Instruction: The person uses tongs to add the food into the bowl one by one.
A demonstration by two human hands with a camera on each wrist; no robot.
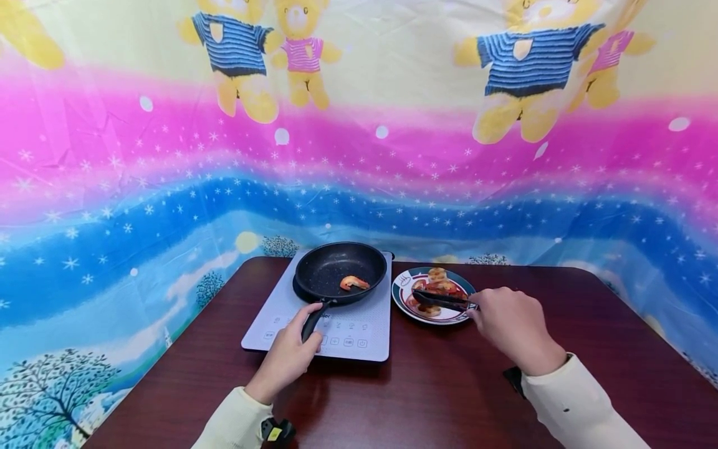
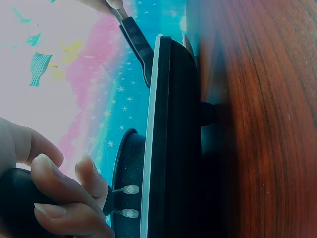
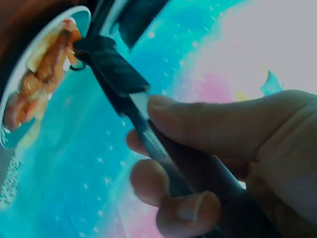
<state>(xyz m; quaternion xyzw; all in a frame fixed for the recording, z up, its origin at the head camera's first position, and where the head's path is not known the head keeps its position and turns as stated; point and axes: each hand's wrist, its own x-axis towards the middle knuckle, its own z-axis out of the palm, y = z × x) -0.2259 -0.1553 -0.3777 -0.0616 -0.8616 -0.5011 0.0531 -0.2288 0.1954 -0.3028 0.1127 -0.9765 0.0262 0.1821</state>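
Observation:
My left hand grips the black handle of a frying pan. In the pan, toward its right side, lies one orange shrimp. My right hand holds metal tongs with black tips over a round plate of food. On that plate are several reddish shrimp and browned pieces. The right wrist view shows thumb and fingers wrapped about the tongs, whose tips come close to the food. From the left wrist, fingers curl around the handle.
Under the pan is a white induction cooker with touch buttons along its front. It stands on a dark red wooden table, left of the plate. A patterned cloth with bears and snowflakes hangs behind the table.

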